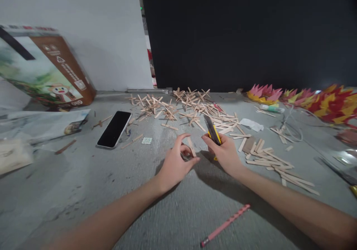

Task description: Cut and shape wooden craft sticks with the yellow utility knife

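Between the thumb and forefinger of my left hand point(176, 164) is a short flat wooden stick point(191, 147), held by its two ends and tilted. My right hand point(224, 153) grips a yellow and black utility knife point(214, 134), its front end pointing up and away from me. The two hands are close together but apart over the grey table. Beyond them lies a heap of wooden sticks point(192, 103), many joined in crosses. More loose sticks point(267, 157) are spread to the right of my right hand. A pink pencil point(225, 226) lies nearer to me.
A black phone point(115, 129) lies at the left, with a printed carton point(47, 68) behind it. Folded paper pieces point(329, 101) in pink, yellow and red sit at the back right beside a white cable point(297, 133). Scissors point(340, 174) lie at the right edge.
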The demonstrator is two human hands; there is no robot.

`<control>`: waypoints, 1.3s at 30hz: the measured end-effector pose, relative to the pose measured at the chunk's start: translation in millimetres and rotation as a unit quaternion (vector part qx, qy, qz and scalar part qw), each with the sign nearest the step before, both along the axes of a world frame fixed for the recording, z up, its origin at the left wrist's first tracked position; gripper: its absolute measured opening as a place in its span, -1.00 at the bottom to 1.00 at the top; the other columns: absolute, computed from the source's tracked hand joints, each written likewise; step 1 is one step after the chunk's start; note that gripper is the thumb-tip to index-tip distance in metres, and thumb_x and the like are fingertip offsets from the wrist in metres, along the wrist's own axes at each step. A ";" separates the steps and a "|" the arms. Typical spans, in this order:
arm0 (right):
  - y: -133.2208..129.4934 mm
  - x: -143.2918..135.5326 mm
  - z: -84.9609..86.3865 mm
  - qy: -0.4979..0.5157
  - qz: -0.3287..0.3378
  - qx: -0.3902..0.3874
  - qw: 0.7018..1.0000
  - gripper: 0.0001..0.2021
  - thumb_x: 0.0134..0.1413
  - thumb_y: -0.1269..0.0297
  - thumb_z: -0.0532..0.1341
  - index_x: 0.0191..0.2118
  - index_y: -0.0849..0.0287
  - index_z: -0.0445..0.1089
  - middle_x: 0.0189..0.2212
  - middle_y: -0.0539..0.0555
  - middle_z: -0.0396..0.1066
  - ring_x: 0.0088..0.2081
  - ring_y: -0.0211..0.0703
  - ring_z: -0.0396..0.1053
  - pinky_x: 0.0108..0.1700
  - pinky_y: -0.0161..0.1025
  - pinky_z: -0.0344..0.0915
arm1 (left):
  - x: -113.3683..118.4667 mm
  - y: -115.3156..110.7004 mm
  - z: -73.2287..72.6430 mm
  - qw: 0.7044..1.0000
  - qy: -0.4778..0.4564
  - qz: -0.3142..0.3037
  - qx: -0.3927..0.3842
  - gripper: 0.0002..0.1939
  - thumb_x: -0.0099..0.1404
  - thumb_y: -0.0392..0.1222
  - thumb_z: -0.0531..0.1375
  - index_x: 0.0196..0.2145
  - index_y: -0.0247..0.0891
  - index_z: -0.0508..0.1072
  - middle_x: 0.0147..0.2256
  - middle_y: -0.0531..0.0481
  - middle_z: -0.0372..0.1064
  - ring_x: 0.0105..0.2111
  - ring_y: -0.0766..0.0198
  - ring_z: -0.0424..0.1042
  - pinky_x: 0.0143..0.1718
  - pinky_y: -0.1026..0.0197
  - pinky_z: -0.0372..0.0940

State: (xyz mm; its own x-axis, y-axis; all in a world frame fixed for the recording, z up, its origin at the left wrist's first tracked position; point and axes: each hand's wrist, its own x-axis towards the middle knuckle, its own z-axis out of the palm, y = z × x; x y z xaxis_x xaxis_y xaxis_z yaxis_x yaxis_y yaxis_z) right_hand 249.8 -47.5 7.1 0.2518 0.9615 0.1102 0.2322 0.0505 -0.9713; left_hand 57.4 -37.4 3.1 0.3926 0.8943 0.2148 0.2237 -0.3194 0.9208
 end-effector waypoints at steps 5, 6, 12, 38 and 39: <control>-7.2 3.0 17.4 -0.016 0.120 0.007 0.993 -0.63 0.30 -0.08 0.22 0.00 0.10 0.34 -0.59 -0.16 0.16 -0.58 -0.30 0.06 -0.55 -0.34 0.02 | -2.0 0.4 1.0 0.998 -0.040 0.053 0.010 -0.25 0.22 -0.26 0.38 0.27 -0.12 0.15 -0.39 0.15 0.47 -0.26 0.21 0.50 0.01 0.08 0.30; -10.1 2.3 21.8 -0.019 0.140 0.004 0.990 -0.62 0.34 -0.07 0.18 0.09 0.07 0.28 -0.59 -0.17 0.18 -0.59 -0.29 0.07 -0.55 -0.34 0.03 | -2.4 0.4 1.1 0.996 -0.059 0.069 0.004 -0.26 0.24 -0.24 0.37 0.28 -0.12 0.14 -0.38 0.14 0.47 -0.27 0.22 0.51 -0.02 0.10 0.32; -31.4 -7.9 34.7 -0.110 0.212 -0.031 0.971 -0.74 0.45 0.02 0.05 0.02 0.06 0.28 -0.49 -0.07 0.40 -0.52 -0.24 0.25 -0.46 -0.31 0.17 | -3.9 0.6 -1.5 0.982 -0.121 0.146 -0.020 -0.39 0.32 -0.12 0.34 0.20 -0.12 0.14 -0.34 0.06 0.56 -0.31 0.21 0.59 -0.17 0.16 0.39; -41.0 -28.3 9.5 0.106 0.180 -0.137 0.968 -0.64 0.30 -0.14 0.13 -0.17 0.08 0.27 -0.64 -0.15 0.33 -0.71 -0.33 0.17 -0.68 -0.42 0.05 | -1.4 8.0 -5.3 0.954 -0.262 0.102 -0.104 -0.71 0.47 0.07 0.17 -0.20 -0.18 0.21 -0.23 -0.13 0.63 -0.21 0.10 0.65 -0.03 -0.03 0.46; -40.9 -28.4 9.9 0.109 0.179 -0.138 0.968 -0.64 0.29 -0.14 0.14 -0.18 0.09 0.27 -0.65 -0.15 0.33 -0.71 -0.33 0.17 -0.68 -0.42 0.05 | -1.4 7.9 -5.0 0.955 -0.260 0.101 -0.103 -0.71 0.47 0.07 0.17 -0.20 -0.18 0.21 -0.23 -0.13 0.62 -0.21 0.10 0.65 -0.03 -0.03 0.46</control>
